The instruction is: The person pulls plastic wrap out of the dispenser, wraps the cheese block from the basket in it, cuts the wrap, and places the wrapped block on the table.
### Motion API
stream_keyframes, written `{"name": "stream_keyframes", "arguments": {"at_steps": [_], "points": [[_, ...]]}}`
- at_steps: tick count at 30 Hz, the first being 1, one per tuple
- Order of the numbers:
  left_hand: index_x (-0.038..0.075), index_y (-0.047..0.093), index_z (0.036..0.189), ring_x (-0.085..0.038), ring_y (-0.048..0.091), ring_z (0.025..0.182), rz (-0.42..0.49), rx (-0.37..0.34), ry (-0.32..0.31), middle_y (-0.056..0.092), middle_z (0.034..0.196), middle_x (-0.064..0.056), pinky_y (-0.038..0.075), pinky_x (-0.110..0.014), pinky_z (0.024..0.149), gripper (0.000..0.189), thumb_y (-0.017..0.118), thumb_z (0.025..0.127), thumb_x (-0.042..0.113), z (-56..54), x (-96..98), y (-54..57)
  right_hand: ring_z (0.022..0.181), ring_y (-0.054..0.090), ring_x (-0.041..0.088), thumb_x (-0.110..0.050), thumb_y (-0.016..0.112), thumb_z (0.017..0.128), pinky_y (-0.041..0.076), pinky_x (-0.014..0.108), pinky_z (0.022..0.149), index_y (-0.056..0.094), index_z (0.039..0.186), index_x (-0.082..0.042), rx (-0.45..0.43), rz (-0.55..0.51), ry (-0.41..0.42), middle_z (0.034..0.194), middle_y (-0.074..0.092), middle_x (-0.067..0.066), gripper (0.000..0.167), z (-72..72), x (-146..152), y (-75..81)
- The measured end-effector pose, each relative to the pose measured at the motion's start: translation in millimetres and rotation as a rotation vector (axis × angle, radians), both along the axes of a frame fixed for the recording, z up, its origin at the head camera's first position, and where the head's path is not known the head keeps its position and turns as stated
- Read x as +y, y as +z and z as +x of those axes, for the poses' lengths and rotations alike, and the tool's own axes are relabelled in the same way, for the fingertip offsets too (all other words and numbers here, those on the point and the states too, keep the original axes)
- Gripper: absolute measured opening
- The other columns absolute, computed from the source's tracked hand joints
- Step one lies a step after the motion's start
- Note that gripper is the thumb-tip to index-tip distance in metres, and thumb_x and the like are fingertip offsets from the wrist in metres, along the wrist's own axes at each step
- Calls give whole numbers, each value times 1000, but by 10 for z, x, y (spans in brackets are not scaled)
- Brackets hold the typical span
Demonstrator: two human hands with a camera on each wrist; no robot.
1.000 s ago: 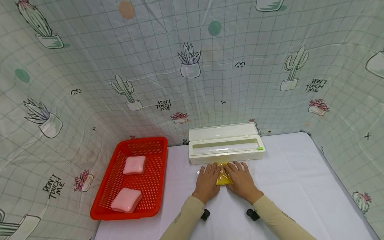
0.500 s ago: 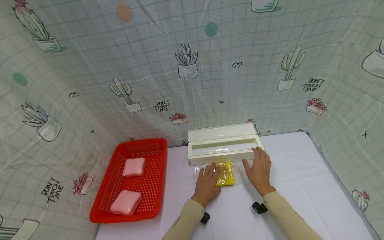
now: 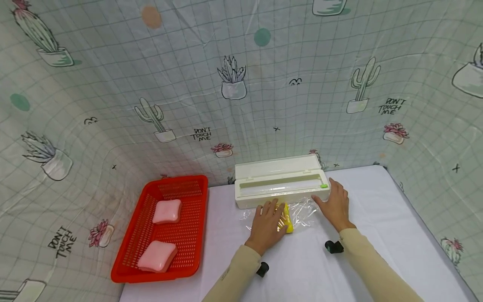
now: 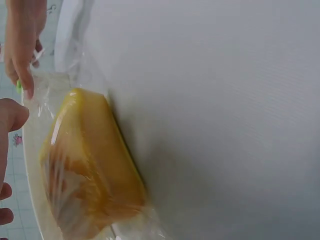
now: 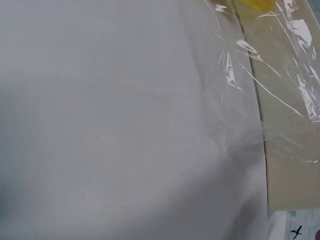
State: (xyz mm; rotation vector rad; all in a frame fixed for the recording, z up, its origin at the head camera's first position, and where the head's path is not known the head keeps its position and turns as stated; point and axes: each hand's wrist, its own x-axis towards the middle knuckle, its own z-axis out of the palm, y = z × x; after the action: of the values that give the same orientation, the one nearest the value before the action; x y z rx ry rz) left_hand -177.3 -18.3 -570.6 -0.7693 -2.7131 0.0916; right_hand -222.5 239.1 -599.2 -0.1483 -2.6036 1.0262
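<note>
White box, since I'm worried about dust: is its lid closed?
No, in the head view the lid stands raised at the back of the white box, leaving the white roll inside exposed.

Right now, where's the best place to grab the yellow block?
I'd squeeze the yellow block, which looks thick, by its left and right sides. In the head view the left hand hides its left part, so reach its free right side from the right. The white box stands close behind, leaving little finger room.
</note>
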Motion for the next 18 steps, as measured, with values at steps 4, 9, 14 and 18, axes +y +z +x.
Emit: {"name": "stream_keyframes", "arguments": {"at_steps": [4, 9, 14, 18], "points": [[24, 56, 151, -19, 51, 137, -1, -12, -11, 55, 152, -1, 39, -38, 109, 67, 69, 95, 59, -74, 128, 67, 132, 39, 59, -21, 82, 92, 32, 67, 109, 36, 154, 14, -2, 9, 8, 150, 40, 40, 85, -48, 42, -23], [24, 56, 151, -20, 52, 138, 16, -31, -19, 54, 153, -1, 40, -39, 110, 65, 68, 97, 57, -165, 298, 126, 134, 39, 59, -22, 84, 91, 32, 67, 111, 37, 153, 15, -2, 36, 20, 150, 42, 40, 86, -86, 67, -49], [24, 56, 150, -19, 50, 139, 27, -46, -23, 54, 153, 0, 41, -38, 111, 61, 68, 98, 53, -246, 462, 156, 132, 41, 58, -21, 87, 89, 32, 66, 110, 39, 152, 14, 24, 48, 15, 149, 44, 39, 87, -96, 65, -70], [24, 57, 149, -18, 51, 136, 55, -63, -19, 55, 150, 1, 41, -36, 110, 59, 68, 98, 50, -301, 593, 187, 132, 41, 58, -21, 87, 89, 33, 65, 111, 39, 154, 12, 36, 46, 28, 149, 45, 37, 87, -98, 80, -96]]}}
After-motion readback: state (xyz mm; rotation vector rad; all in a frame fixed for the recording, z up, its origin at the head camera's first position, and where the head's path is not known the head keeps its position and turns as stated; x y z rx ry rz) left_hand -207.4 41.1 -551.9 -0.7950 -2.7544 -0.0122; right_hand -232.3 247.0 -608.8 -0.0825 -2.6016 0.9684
